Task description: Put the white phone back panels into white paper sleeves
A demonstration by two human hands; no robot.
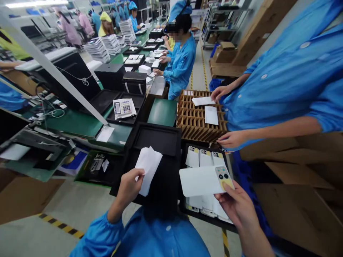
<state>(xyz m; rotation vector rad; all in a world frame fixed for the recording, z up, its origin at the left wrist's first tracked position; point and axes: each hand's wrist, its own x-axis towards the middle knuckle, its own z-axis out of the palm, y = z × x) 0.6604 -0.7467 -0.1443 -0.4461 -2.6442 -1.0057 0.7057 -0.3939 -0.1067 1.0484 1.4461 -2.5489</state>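
Observation:
My left hand [130, 187] pinches a small stack of white paper sleeves [150, 166] above a black tray [166, 175]. In my right hand [237, 200] is a white smartphone [200, 181], its back turned up, with a camera block and a yellow patch at the right end. My thumb lies on that yellow patch. Beneath the phone, a second black tray [183, 206] holds several more white phones [205, 157] with yellow-marked camera ends, laid side by side. The held phone hides part of them.
A co-worker in blue [284, 89] reaches over a cardboard divider box [184, 114] carrying two white packets. A calculator [124, 108] lies in a black tray on the green bench. Cardboard boxes [302, 207] stand at right. Another co-worker [182, 60] sits farther along.

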